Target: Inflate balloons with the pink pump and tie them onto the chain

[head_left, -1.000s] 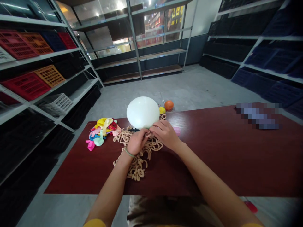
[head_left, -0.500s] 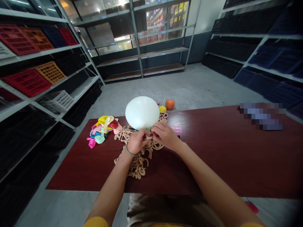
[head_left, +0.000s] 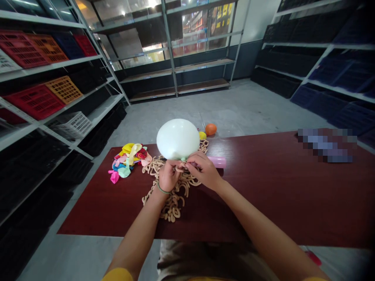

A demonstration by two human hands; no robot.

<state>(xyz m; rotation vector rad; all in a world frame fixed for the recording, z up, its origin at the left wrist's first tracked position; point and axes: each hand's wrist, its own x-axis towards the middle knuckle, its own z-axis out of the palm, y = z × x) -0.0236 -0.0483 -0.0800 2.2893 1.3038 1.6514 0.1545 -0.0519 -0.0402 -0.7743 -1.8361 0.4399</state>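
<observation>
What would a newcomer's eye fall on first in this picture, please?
The big, pale inflated balloon stands out first, just beyond the left hand and right hand, close together by its neck. Next comes the heap of bright, limp balloons on the left of the table, then the tan, rope-like pieces beneath the hands.

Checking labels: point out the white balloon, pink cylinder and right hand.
White balloon [head_left: 177, 138]: head view, middle of its body.
Pink cylinder [head_left: 218, 162]: head view, its visible side.
Right hand [head_left: 206, 169]: head view, back of the hand.
</observation>
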